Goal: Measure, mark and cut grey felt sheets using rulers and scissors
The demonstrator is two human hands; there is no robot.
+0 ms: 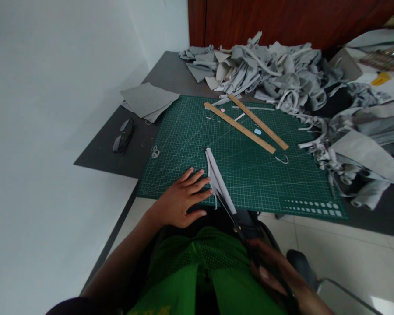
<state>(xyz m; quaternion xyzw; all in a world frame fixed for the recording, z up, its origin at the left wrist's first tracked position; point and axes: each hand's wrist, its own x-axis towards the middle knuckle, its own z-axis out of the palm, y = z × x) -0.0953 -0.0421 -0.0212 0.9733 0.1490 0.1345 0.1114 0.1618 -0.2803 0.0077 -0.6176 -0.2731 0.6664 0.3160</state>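
Note:
My left hand [187, 197] lies flat on the green cutting mat [184, 131], fingers spread. Its fingertips touch the left edge of a narrow, light grey fabric strip [221, 186] at the mat's front edge. My right hand [269, 264] grips the handles of black scissors [238, 227] below the mat's edge. The blades point up and to the left, and their tips meet the near part of the strip. A thin sliver of cloth hangs beside the strip near my left fingertips. Part of the right hand is in shadow.
Two wooden rulers [241, 129] lie on the mat with small scraps around them. Grey fabric sheets [149, 98] and glasses [124, 135] are at the left. Heaped grey cloth scraps [249, 65] line the back and right side, beside a white box [354, 65].

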